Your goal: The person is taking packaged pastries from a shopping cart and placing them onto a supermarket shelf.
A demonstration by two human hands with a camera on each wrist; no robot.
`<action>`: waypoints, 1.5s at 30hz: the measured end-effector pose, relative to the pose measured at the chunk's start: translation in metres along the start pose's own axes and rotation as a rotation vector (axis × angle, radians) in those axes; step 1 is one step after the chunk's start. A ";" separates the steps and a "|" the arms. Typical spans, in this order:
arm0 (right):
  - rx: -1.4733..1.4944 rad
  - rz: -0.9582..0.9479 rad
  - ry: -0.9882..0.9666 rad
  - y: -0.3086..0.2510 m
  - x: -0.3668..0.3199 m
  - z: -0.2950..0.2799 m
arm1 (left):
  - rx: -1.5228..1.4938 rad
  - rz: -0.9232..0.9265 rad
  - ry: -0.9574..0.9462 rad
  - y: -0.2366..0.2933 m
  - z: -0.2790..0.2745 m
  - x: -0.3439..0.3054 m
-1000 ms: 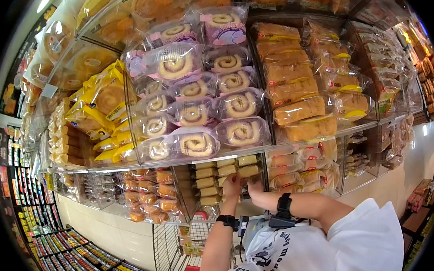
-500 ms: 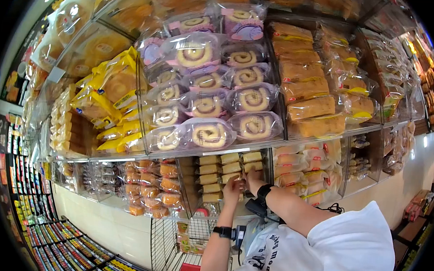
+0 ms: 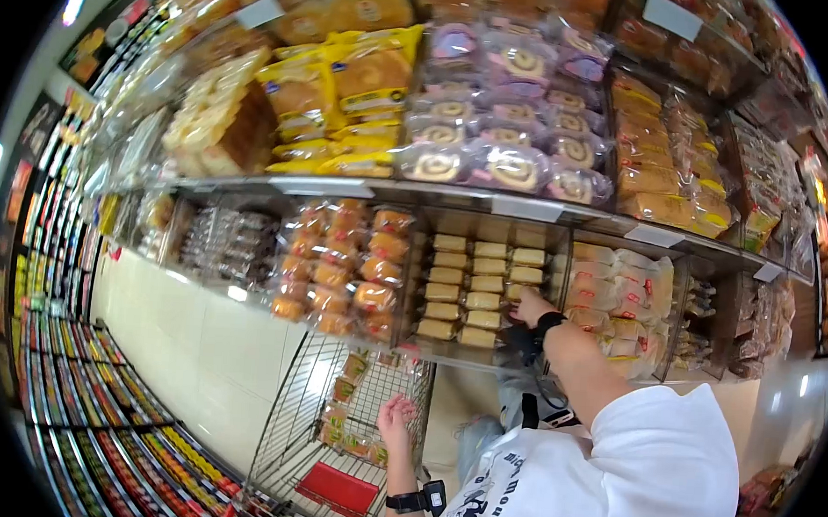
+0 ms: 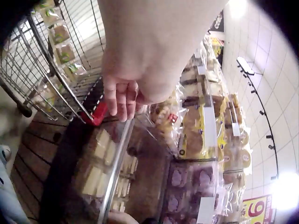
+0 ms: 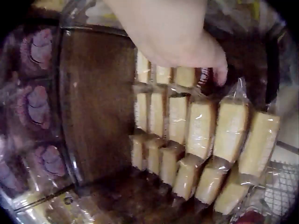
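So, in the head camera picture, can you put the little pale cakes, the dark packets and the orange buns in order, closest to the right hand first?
1. Pale cakes: in the same bin as the right hand, right beside it.
2. Orange buns: next bin to the left.
3. Dark packets: farther left, past the buns.

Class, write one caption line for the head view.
Right hand reaching among wrapped pale cakes, left hand loose beside a wire shopping cart.

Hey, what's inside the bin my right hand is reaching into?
The bin holds rows of pale cakes in clear wrap; something dark with lettering shows by your right hand. What lies directly under the hand, or beneath the visible cakes, is covered.
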State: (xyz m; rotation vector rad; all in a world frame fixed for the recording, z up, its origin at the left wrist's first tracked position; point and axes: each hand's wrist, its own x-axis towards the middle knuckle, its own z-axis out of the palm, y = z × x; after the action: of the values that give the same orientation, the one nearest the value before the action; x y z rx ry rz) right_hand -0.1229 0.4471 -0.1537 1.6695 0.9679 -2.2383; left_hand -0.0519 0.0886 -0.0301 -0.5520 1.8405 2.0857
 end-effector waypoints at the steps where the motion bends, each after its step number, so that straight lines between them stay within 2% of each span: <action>1: -0.101 -0.006 0.014 -0.008 -0.032 0.011 | -0.023 -0.012 0.034 -0.005 -0.012 -0.011; 2: -0.154 -0.075 0.014 -0.009 -0.042 0.008 | -0.030 -0.009 0.046 -0.011 -0.025 -0.021; 4: -0.271 -0.304 -0.156 0.002 -0.059 -0.001 | -0.049 -0.004 0.086 -0.026 -0.054 -0.040; 7: -0.146 -0.424 0.085 0.017 -0.069 0.028 | -0.154 0.007 0.119 -0.069 -0.114 -0.058; 8: -0.108 -0.403 0.058 0.024 -0.093 0.038 | -0.193 0.017 0.127 -0.080 -0.134 -0.069; 10: -0.125 -0.425 0.134 0.043 -0.124 0.060 | -0.130 0.014 0.181 -0.067 -0.158 -0.098; 11: -0.225 -0.455 -0.034 0.052 -0.115 0.058 | -0.108 -0.006 0.231 -0.070 -0.174 -0.108; 14: -0.414 -0.635 -0.138 0.095 -0.175 0.098 | -0.094 -0.060 0.338 -0.082 -0.219 -0.134; 15: -0.401 -0.666 -0.227 0.109 -0.175 0.109 | -0.102 -0.065 0.375 -0.084 -0.231 -0.140; 16: -0.397 -0.745 -0.395 0.127 -0.171 0.118 | -0.108 -0.074 0.414 -0.085 -0.241 -0.148; 17: -0.476 -0.721 -0.420 0.142 -0.169 0.125 | -0.097 -0.112 0.456 -0.084 -0.250 -0.155; 18: -0.553 -0.698 -0.442 0.162 -0.196 0.142 | -0.112 -0.122 0.481 -0.090 -0.261 -0.159; 20: -0.684 -0.570 -0.621 0.198 -0.203 0.159 | -0.096 -0.122 0.540 -0.097 -0.274 -0.166; 22: -0.815 -0.372 -0.687 0.232 -0.216 0.177 | -0.114 -0.165 0.602 -0.098 -0.282 -0.166; 24: -0.989 -0.180 -0.639 0.262 -0.218 0.196 | -0.131 -0.205 0.635 -0.100 -0.292 -0.160; 26: -1.084 -0.070 -0.550 0.293 -0.212 0.210 | -0.154 -0.249 0.641 -0.106 -0.300 -0.148; 27: -1.135 -0.052 -0.530 0.310 -0.195 0.215 | -0.151 -0.257 0.628 -0.112 -0.306 -0.139; 29: -1.102 -0.038 -0.531 0.359 -0.108 0.201 | -0.165 -0.338 0.629 -0.116 -0.308 -0.124; 31: -1.184 0.039 -0.466 0.375 -0.098 0.217 | -0.220 -0.427 0.618 -0.118 -0.308 -0.108; 33: -1.379 0.195 -0.314 0.386 -0.108 0.229 | -0.167 -0.478 0.531 -0.171 -0.313 -0.095; 34: -1.454 0.227 -0.304 0.396 -0.095 0.234 | -0.146 -0.501 0.465 -0.177 -0.315 -0.087; 35: -1.528 0.260 -0.289 0.406 -0.081 0.236 | -0.098 -0.562 0.468 -0.187 -0.313 -0.082; 36: -1.600 0.296 -0.270 0.416 -0.069 0.235 | -0.177 -0.649 0.482 -0.187 -0.313 -0.075; 38: -1.805 0.176 -0.272 0.436 -0.043 0.238 | -0.182 -0.712 0.429 -0.209 -0.323 -0.056; 41: -2.042 0.306 -0.224 0.443 -0.038 0.259 | -0.235 -0.791 0.438 -0.217 -0.327 -0.026; 44: -2.104 0.284 -0.226 0.467 0.017 0.230 | -0.227 -0.851 0.300 -0.248 -0.323 0.006; 45: -2.071 0.360 -0.195 0.469 0.022 0.232 | -0.280 -0.845 0.350 -0.262 -0.314 0.014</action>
State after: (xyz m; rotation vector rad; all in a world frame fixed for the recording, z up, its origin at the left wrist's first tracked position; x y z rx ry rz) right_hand -0.0750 -0.0471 -0.3194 0.4191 1.6121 -0.2820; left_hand 0.0852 -0.1883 -0.2977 -1.5277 1.1140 1.6947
